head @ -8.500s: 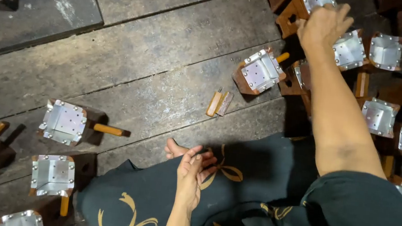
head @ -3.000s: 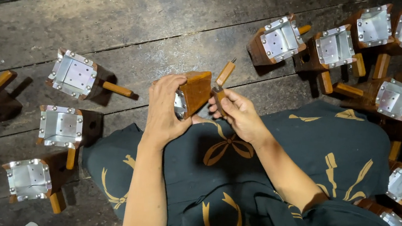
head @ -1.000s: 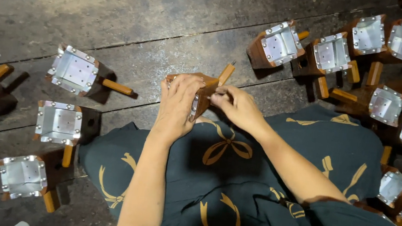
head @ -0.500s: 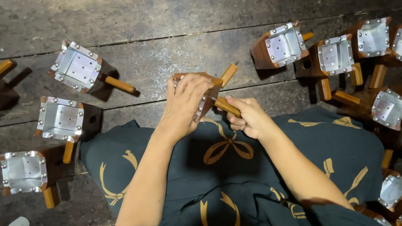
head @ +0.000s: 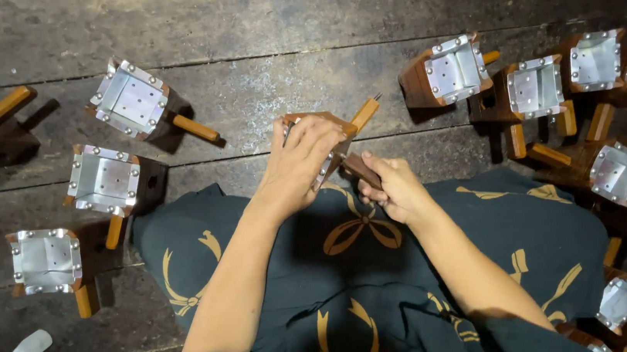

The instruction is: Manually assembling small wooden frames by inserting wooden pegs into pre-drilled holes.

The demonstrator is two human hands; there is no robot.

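Weathered grey floorboards (head: 213,26) carry the work, with the person seated on them, lap covered by a dark cloth with gold bow motifs (head: 426,289). Left hand (head: 301,159) lies over a wooden block (head: 319,120) held just above the knees, fingers pressed together and curled across its metal-lined face. Right hand (head: 396,188) pinches a dark wooden peg (head: 361,168) between thumb and fingers, its tip touching the block's side; whether it has entered a hole cannot be told. A lighter peg (head: 365,114) already projects from the block's far side.

Judged from the layout, work is partway: the block in hand has one peg seated and one being set. Left group (head: 107,181): four blocks with metal caps and light pegs, one of them cut by the frame edge. Right group (head: 572,79): about nine are visible, several cropped, so the count is approximate. Which group is finished cannot be told. A pale object (head: 32,342) lies at the bottom-left edge.
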